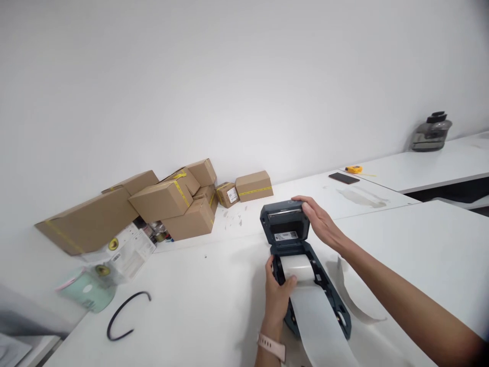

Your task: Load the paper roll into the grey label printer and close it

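Observation:
A dark label printer (336, 300) lies on the white table with its lid (284, 223) raised. Inside sits a white label roll (297, 267), and its strip (323, 326) runs out toward the bottom edge. My left hand (277, 295) grips the printer's left side near the roll, fingers outside and thumb over the roll's edge. Up at the lid's top right corner, my right hand (318, 218) holds the lid, fingers over its top. A pink band is on my left wrist.
Cardboard boxes (162, 201) are piled against the wall at left, near a green container (89, 290) and a black curved cable (120, 312). A phone (344, 178), yellow tape measure (354, 169) and dark jug (431, 133) stand at right. Loose backing paper (351, 298) curls beside the printer.

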Demonstrator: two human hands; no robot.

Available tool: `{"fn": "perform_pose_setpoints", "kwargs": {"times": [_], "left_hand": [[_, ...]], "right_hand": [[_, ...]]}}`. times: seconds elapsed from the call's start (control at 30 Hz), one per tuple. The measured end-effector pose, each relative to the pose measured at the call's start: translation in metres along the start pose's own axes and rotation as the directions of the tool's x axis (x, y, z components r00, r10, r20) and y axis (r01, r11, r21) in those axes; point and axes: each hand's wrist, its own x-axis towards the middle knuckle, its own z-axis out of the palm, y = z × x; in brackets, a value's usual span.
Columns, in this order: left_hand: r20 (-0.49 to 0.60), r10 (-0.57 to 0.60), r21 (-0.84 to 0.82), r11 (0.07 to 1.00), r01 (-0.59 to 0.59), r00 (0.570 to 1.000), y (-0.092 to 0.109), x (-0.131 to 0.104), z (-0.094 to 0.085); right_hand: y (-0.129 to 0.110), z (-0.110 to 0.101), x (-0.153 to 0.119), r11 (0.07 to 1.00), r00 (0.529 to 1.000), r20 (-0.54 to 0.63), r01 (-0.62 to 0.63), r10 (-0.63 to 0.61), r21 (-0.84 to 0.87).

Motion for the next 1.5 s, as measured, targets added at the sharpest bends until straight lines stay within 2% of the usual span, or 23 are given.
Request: {"fn": "perform_pose_setpoints", "kwargs": {"times": [0.13,0.23,0.33,0.43,0.5,0.57,0.67,0.77,0.9,1.0,1.17,1.27,1.5], "left_hand": [[-0.009,-0.081,-0.168,0.983,0.078,0.997,-0.027,-0.047,-0.001],[-0.006,-0.097,-0.233,0.968,0.093,0.995,-0.04,-0.07,-0.002],[-0.004,-0.057,-0.278,0.959,0.054,0.998,-0.044,-0.083,-0.003],[0.03,-0.009,-0.259,0.966,0.017,1.0,-0.041,-0.096,-0.008],[0.087,0.015,-0.211,0.978,0.004,0.996,-0.035,-0.106,-0.013],[0.096,0.022,-0.162,0.987,-0.006,0.995,-0.026,-0.112,-0.017],[0.016,-0.011,-0.167,0.986,0.014,1.0,-0.01,-0.108,-0.017],[-0.066,-0.026,-0.181,0.983,0.014,0.997,0.001,-0.093,-0.01],[-0.147,0.022,-0.174,0.984,-0.048,0.989,-0.003,-0.076,0.007],[-0.219,0.016,-0.2,0.978,-0.061,0.976,-0.011,-0.077,0.021],[-0.354,-0.071,-0.248,0.968,-0.02,0.933,-0.01,-0.089,0.035],[-0.379,-0.101,-0.263,0.965,-0.003,0.92,-0.004,-0.091,0.04],[-0.449,-0.182,-0.299,0.953,0.045,0.875,-0.004,-0.088,0.05]], "right_hand": [[-0.002,-0.003,-0.066,0.989,0.992,-0.037,0.125,-0.122,0.081],[0.005,0.001,-0.116,0.972,0.973,-0.07,0.225,-0.22,0.072],[0.013,0.004,-0.156,0.968,0.966,-0.06,0.251,-0.251,-0.004],[0.017,0.004,-0.179,0.967,0.97,-0.002,0.241,-0.242,-0.085],[0.018,0.003,-0.187,0.96,0.968,0.022,0.251,-0.25,-0.121],[0.018,0.003,-0.191,0.952,0.963,0.016,0.268,-0.268,-0.147],[0.02,0.008,-0.197,0.948,0.96,-0.029,0.271,-0.279,-0.166],[0.024,0.017,-0.204,0.959,0.965,-0.084,0.235,-0.25,-0.158],[0.025,0.03,-0.212,0.984,0.972,-0.161,0.161,-0.172,-0.078],[0.026,0.037,-0.217,0.998,0.981,-0.186,0.065,-0.061,0.019],[0.029,0.037,-0.223,0.988,0.985,-0.153,-0.061,0.083,0.14],[0.03,0.036,-0.225,0.978,0.977,-0.144,-0.133,0.156,0.159],[0.027,0.04,-0.224,0.966,0.952,-0.207,-0.19,0.225,0.173]]}}
